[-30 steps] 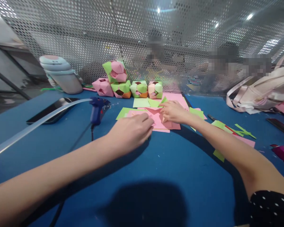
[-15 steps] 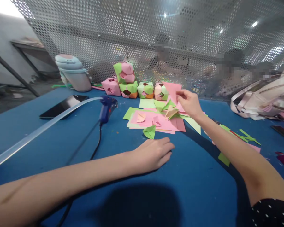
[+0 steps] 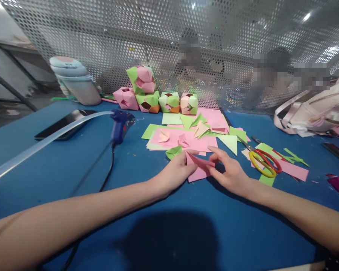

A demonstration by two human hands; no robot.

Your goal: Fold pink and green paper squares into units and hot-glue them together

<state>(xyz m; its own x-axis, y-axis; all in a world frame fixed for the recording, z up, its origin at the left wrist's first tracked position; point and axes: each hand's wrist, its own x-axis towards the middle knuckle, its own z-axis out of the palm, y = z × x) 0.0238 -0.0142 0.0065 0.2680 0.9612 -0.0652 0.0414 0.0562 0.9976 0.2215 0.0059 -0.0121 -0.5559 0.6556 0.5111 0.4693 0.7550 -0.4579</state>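
Note:
A square of pink paper [image 3: 199, 173] is held between both hands above the blue table, its upper edge bent over. My left hand [image 3: 178, 168] is closed on its left side, thumb in front. The fingers of my right hand [image 3: 228, 171] pinch its right edge. Just behind my left hand lies a folded green paper piece [image 3: 173, 152]. Beyond it, a stack of pink and green sheets [image 3: 197, 143] carries small folded pieces, among them a peach one [image 3: 201, 129] and a pink one [image 3: 182, 140].
Several folded paper balls [image 3: 148, 101] stand along the perforated metal screen [image 3: 158, 41]. To the left are a glue gun [image 3: 118, 126] with a long glue stick, a phone [image 3: 64, 124] and a bottle [image 3: 76, 82]. Scissors [image 3: 264, 162] lie among scraps at right, near a bag [image 3: 313, 116].
My right hand has brought the pink paper from the back of the table toward me. My left hand, earlier resting on the table, now grips it too. The scissors have come into sight.

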